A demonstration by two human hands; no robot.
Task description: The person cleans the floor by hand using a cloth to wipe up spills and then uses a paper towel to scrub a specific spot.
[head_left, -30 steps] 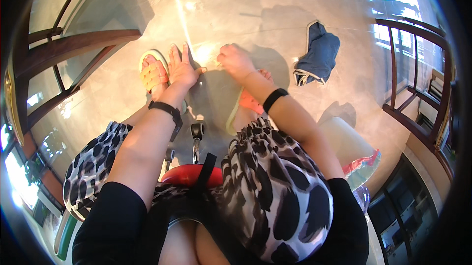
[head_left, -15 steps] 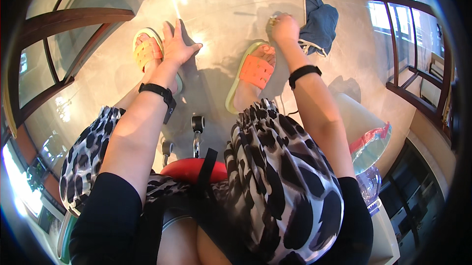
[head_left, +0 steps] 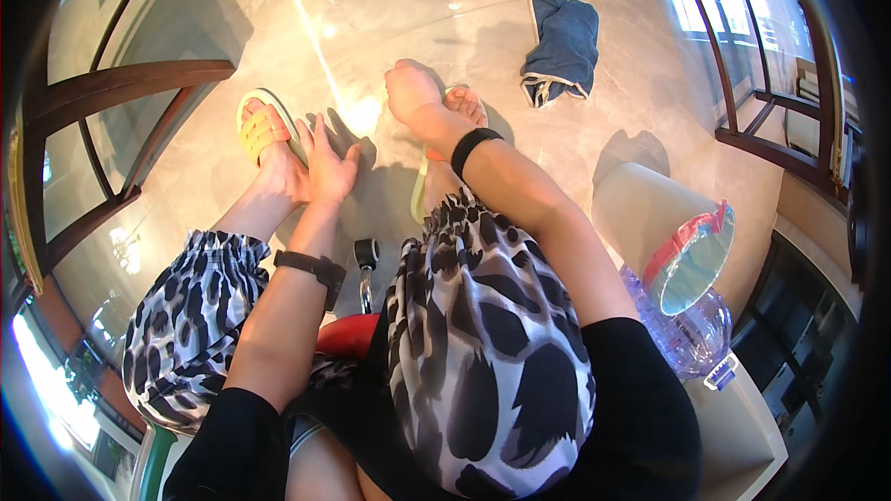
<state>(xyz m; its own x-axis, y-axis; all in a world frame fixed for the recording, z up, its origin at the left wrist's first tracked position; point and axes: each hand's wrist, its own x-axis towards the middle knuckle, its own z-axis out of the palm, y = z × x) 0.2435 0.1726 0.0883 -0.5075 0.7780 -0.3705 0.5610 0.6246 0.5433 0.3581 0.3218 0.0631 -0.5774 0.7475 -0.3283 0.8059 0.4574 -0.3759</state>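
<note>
My left hand point(head_left: 329, 165) is low beside my left ankle, fingers stretched out and nothing in them. My left foot wears a yellow woven-strap sandal point(head_left: 264, 128). My right hand point(head_left: 413, 95) reaches across above my right foot, its fingers curled closed. Whatever they grip is hidden by the hand. The right foot's orange sandal point(head_left: 436, 155) is mostly covered by my right wrist and forearm. To the right, a crumpled dark blue cloth point(head_left: 566, 42) with pale edging lies on the floor, apart from both hands.
A whitish bin point(head_left: 636, 208) with a pink-edged liner is at my right, and a large clear plastic bottle point(head_left: 694, 332) is beside it. Dark wooden chair frames rise at the left point(head_left: 139, 76) and right point(head_left: 775, 153). A red seat point(head_left: 349, 336) with a caster point(head_left: 368, 253) is below me.
My right hand has swung left from beside the blue cloth to above my right foot. My left hand has drawn back toward me, and my view has shifted slightly.
</note>
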